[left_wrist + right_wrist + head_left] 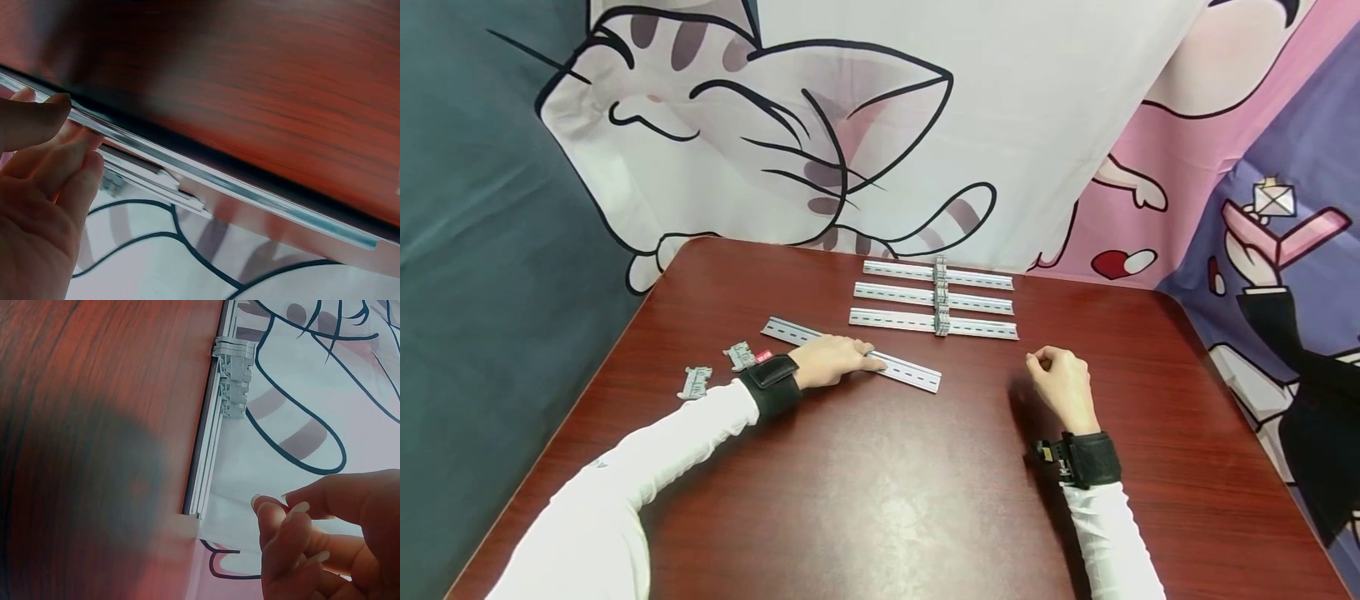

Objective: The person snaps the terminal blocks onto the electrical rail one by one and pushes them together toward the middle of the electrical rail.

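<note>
My left hand (829,360) grips a silver slotted DIN rail (912,374) near its middle, thumb on one side and fingers on the other. The rail lies slantwise across the table in the head view; in the left wrist view its long edge (250,190) runs past the fingertips. My right hand (1063,385) hovers over the table's right side, its fingers loosely curled and nothing visible between them. Beside the left wrist lie two grey terminal blocks (696,382), and a small red piece (763,356) shows partly behind the wristband.
Toward the back, three more DIN rails (891,319) lie roughly parallel, each carrying grey terminal blocks (941,321) right of its middle. The brown table (850,500) ends at a cartoon-printed cloth (1037,125) behind it.
</note>
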